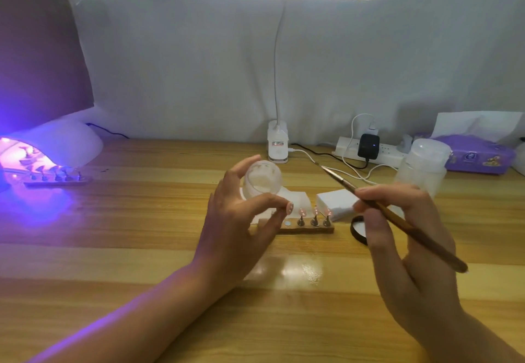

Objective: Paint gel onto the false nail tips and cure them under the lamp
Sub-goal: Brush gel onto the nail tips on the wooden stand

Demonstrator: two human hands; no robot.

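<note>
Right hand [412,254] is nearest me, its grip pinched on the brush [431,244]. The brush's long axis runs from low right up to the left, bristles pointing away, just right of the gel jar [264,180]. Left hand [235,234] curls its grip round that tilted jar; it may also pinch one tip, I can't tell. Nail tips [302,212] stand on the wooden strip [306,230] on the tabletop [142,249], between both hands. Curing lamp [56,143] glows far left, well apart.
</note>
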